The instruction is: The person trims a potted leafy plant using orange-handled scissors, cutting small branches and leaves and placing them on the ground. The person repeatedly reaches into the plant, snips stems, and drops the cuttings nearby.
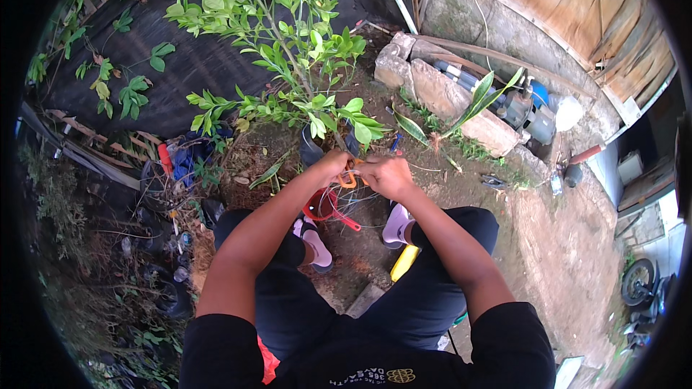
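Both hands meet in front of me at the base of a leafy young tree (294, 59) that stands in a black grow bag (310, 150). Between the fingers shows an orange-handled tool (347, 180), probably scissors, partly covered by the hands. My left hand (336, 163) is closed by its handle loop and the stem. Fingers of my right hand (386, 175) are bent around the other side of the tool. Loops of thin wire or clear line (354, 200) hang under the hands, over a red plastic dipper (319, 206) on the soil.
Stone blocks (440, 89) edge the bed at the right, with a water pump (532, 119) behind. A snake plant (476, 105) leans there. Pliers (493, 181) lie on the soil. A yellow object (404, 263) is by my right foot. Black sheeting (178, 16) covers the upper left.
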`<state>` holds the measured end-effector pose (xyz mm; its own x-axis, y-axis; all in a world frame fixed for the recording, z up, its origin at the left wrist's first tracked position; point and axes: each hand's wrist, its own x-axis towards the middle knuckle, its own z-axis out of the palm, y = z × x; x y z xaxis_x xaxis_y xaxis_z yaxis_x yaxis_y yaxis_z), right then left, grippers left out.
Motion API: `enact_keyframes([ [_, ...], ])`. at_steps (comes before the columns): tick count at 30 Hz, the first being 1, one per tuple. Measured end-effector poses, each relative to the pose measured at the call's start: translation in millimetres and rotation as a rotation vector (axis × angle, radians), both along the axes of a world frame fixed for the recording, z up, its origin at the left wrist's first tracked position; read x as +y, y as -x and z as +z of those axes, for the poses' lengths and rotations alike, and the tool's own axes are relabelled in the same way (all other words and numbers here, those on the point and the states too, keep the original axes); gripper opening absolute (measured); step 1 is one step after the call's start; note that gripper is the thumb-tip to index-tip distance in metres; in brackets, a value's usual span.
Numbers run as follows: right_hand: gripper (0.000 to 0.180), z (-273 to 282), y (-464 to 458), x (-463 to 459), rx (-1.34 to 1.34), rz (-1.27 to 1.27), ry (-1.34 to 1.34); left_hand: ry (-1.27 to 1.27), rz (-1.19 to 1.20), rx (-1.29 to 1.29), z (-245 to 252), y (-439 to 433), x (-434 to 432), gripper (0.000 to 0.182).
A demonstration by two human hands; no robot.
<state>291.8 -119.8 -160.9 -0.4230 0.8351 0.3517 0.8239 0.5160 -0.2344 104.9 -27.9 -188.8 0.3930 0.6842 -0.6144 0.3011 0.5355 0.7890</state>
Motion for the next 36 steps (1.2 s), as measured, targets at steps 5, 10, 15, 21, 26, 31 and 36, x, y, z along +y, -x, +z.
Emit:
enact_keyframes([
  [5, 0.019, 1, 1, 0, 0.059, -0.125, -0.027, 0.003, -0.026, 0.08, 0, 0, 6, 0.02],
  [10, 0.019, 1, -4, 0, 0.044, -0.136, -0.006, 0.028, -0.123, 0.138, 1, 0, 6, 0.021],
  [15, 0.023, -3, -8, 6, 0.113, -0.024, 0.094, 0.02, -0.144, 0.131, -6, 1, 7, 0.023],
  [21, 0.026, 12, -4, 0, 0.134, -0.036, 0.196, 0.01, -0.017, 0.111, -4, -1, 2, 0.023],
  [26, 0.04, 30, 2, -12, 0.11, -0.103, 0.294, -0.054, 0.04, 0.091, 6, -5, -6, 0.021],
  [31, 0.041, 26, 4, -11, 0.171, -0.093, 0.298, -0.066, 0.039, 0.104, 10, -8, -5, 0.02],
  [36, 0.032, 9, -2, 0, 0.199, 0.037, 0.34, -0.072, 0.067, 0.099, 1, -5, -1, 0.02],
])
